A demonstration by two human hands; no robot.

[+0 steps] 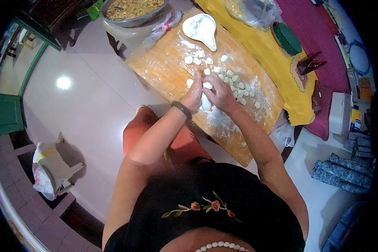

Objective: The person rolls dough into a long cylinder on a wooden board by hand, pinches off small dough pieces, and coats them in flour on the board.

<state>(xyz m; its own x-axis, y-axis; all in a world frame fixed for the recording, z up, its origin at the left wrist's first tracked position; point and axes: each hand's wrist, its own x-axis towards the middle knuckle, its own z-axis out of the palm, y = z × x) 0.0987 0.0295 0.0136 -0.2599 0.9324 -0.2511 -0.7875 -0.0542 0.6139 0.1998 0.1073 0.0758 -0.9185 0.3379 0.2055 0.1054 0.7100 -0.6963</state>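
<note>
My left hand (193,95), a dark bangle on its wrist, is closed around a white dough roll (206,103) over the wooden board (155,67). The fingers of my right hand (222,94) pinch the upper end of the same roll, thumb across it. The roll's lower end sticks out below both hands, and part of its middle is hidden by fingers. Many small dough pieces (240,85) lie just right of my right hand, with several more above the hands. Loose flour dusts the board around them.
A scoop-shaped container of flour (199,26) sits at the board's far end. Beyond the far-left edge stands a large metal basin of filling (132,10). A yellow cloth (256,46) with a round green object (287,38) runs along the right. A small stool (56,164) stands at left.
</note>
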